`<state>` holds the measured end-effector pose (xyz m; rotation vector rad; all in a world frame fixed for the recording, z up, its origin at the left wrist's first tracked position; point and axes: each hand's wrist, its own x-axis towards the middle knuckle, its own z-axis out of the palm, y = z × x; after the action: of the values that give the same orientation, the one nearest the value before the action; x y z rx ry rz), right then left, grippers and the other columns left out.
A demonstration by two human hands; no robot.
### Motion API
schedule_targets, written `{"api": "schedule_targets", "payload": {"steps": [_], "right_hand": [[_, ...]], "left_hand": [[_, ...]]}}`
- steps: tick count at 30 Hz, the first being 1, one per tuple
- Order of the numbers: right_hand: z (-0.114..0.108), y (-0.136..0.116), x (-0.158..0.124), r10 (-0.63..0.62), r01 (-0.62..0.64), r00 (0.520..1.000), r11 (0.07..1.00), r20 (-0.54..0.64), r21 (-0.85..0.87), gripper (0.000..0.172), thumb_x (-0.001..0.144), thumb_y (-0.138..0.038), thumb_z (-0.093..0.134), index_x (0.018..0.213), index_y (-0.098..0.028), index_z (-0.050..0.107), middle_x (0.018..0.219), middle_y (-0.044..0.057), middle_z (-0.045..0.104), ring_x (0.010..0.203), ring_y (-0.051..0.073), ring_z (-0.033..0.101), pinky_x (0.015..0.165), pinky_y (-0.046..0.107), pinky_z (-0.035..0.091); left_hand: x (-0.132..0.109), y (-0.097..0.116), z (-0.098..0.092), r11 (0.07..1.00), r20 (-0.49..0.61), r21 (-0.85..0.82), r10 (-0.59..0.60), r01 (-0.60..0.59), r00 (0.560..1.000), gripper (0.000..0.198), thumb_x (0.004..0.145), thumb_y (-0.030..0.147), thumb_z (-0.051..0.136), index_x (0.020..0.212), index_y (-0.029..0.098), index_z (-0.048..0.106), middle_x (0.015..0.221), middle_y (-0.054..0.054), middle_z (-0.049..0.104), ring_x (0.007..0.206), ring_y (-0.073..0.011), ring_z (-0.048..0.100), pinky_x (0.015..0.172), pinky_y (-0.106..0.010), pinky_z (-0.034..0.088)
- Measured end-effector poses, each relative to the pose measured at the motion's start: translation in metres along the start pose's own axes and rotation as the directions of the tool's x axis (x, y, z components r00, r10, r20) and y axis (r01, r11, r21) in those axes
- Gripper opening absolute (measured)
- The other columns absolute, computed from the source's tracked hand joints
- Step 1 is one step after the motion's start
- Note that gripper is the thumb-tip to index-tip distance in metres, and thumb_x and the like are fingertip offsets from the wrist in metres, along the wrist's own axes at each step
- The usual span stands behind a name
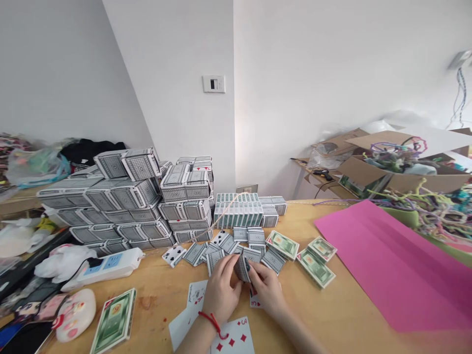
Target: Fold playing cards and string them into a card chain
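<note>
Two hands work near the front edge of the bench [342, 314]. The left hand [221, 295], with a red string [212, 322] on its wrist, and the right hand [267, 290] curl their fingers [230, 268] around a small stack of cards [242, 269] and hold it between them. The fingers are closed on the stack, with no wide gap. Loose cards lie under the hands: a three of diamonds [232, 337] and an ace [195, 293]. Just past the hands, more small stacks [221, 248] are spread out, beside green card boxes [316, 263]. Behind them stands a tall wall of card packs [129, 196]. A big pink paper [391, 265] lies at the right side of the bench, and a white power strip [106, 268] lies at the left.
</note>
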<state>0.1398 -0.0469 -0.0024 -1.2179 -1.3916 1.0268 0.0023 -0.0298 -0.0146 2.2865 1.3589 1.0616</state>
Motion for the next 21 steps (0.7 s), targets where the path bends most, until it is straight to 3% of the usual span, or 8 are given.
{"api": "schedule_targets", "payload": {"steps": [2, 4, 7, 11, 21], "right_hand": [[0.0, -0.002, -0.002, -0.046, 0.045, 0.999, 0.997, -0.02, -0.057, 0.041, 0.085, -0.046, 0.034, 0.102, -0.02, 0.062, 0.06, 0.001, 0.056, 0.05, 0.015, 0.049, 0.047, 0.024, 0.04], [-0.001, -0.002, -0.003, -0.115, 0.11, 0.993, 0.986, -0.035, -0.128, 0.04, 0.086, -0.044, 0.034, 0.107, -0.022, 0.059, 0.075, 0.005, 0.063, 0.069, 0.02, 0.057, 0.062, 0.028, 0.045], [-0.002, 0.0, -0.004, -0.155, 0.148, 0.988, 0.97, -0.021, -0.195, 0.039, 0.086, -0.043, 0.034, 0.112, -0.023, 0.056, 0.099, 0.008, 0.064, 0.089, 0.023, 0.057, 0.078, 0.031, 0.044], [-0.004, 0.003, -0.006, -0.136, 0.125, 0.99, 0.966, -0.033, -0.228, 0.042, 0.088, -0.041, 0.029, 0.119, -0.023, 0.05, 0.108, 0.009, 0.061, 0.095, 0.023, 0.056, 0.081, 0.032, 0.043], [-0.004, 0.008, -0.005, -0.214, 0.193, 0.976, 0.928, -0.031, -0.318, 0.036, 0.085, -0.034, 0.038, 0.118, -0.024, 0.05, 0.102, 0.007, 0.064, 0.087, 0.021, 0.059, 0.074, 0.029, 0.047]], "left_hand": [[0.0, 0.0, 0.0, 1.0, 0.011, -0.011, -0.011, 0.011, 1.0, 0.059, 0.065, 0.005, 0.046, 0.121, 0.024, 0.041, 0.118, -0.006, 0.05, 0.111, -0.0235, 0.047, 0.092, -0.042, 0.043], [0.0, 0.0, 0.001, 1.0, 0.021, -0.022, -0.009, 0.01, 1.0, 0.06, 0.067, 0.006, 0.047, 0.123, 0.024, 0.039, 0.119, -0.006, 0.05, 0.112, -0.0238, 0.046, 0.092, -0.042, 0.043], [0.0, -0.001, 0.002, 1.0, 0.036, -0.028, 0.006, -0.005, 0.999, 0.06, 0.069, 0.008, 0.047, 0.125, 0.025, 0.037, 0.12, -0.006, 0.048, 0.113, -0.0237, 0.045, 0.093, -0.041, 0.042], [-0.001, 0.0, 0.002, 0.999, 0.038, -0.016, 0.043, -0.043, 0.998, 0.059, 0.07, 0.01, 0.049, 0.126, 0.026, 0.037, 0.12, -0.006, 0.049, 0.113, -0.0234, 0.045, 0.093, -0.039, 0.043], [-0.002, -0.002, 0.003, 0.997, 0.036, 0.011, 0.071, -0.072, 0.997, 0.061, 0.073, 0.009, 0.045, 0.129, 0.026, 0.032, 0.12, -0.008, 0.047, 0.114, -0.0245, 0.044, 0.092, -0.042, 0.043]]}}
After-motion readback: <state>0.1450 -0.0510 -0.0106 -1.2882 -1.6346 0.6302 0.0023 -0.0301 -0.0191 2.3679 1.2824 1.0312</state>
